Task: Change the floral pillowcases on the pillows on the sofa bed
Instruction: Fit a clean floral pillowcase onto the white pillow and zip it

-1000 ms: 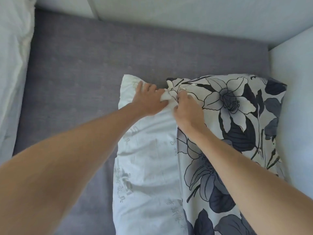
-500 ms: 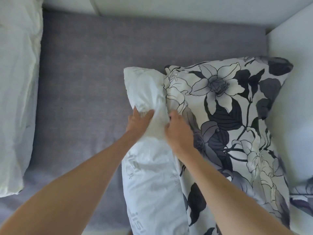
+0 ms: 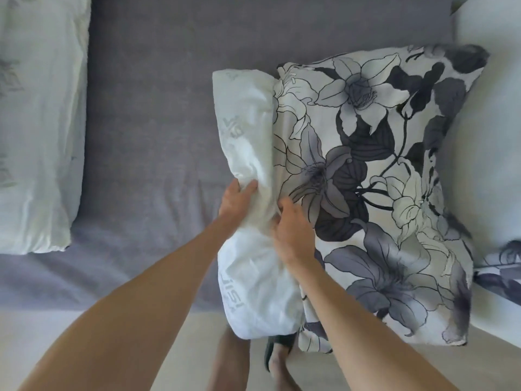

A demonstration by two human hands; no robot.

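A white pillow sticks out of the open left end of a black-and-white floral pillowcase, both lying on the grey sofa bed. My left hand grips the bare white pillow at its middle, fingers curled into the fabric. Just to its right, my right hand sits at the pillowcase's open edge, fingers curled on the hem. About a third of the pillow is bare; the rest is hidden inside the case.
Another white pillow lies at the left on the sofa bed. A pale armrest cushion is at the right, with more floral fabric draped on it. The sofa's front edge and pale floor with my feet are below.
Both hands have slid from the pillow's far corner toward me along the opening. The pillow and case have come nearer, now overhanging the sofa's front edge.
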